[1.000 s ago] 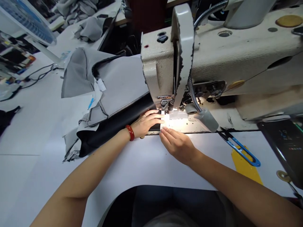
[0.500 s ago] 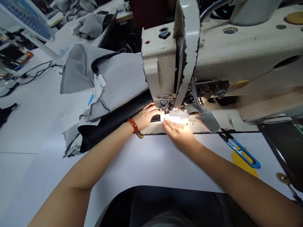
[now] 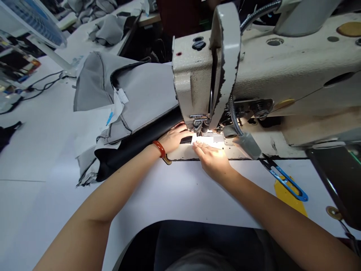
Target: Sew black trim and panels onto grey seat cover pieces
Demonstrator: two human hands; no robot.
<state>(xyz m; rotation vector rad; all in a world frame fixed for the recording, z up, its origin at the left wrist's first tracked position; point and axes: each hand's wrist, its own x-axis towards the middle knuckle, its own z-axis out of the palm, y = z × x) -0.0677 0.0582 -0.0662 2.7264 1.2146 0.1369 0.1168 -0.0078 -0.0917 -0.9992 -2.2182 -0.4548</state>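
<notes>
Pale fabric piece point(image 3: 203, 140) lies brightly lit at the presser foot point(image 3: 197, 125) of the sewing machine point(image 3: 191, 71), and a black fabric length point(image 3: 138, 145) runs left from it. Rest your attention on the hands: the left hand point(image 3: 175, 138) has its fingers point(image 3: 180, 133) spread flat on the black fabric, and the right hand point(image 3: 210, 160) lies open on the pale piece, neither clenched. Left of the machine, the gray panel point(image 3: 143, 94) shows sewn dark seams. Stitching at the needle cannot be judged. Right of the machine, blue-handled thread snips point(image 3: 284, 183) lie on the worktop point(image 3: 169, 195).
</notes>
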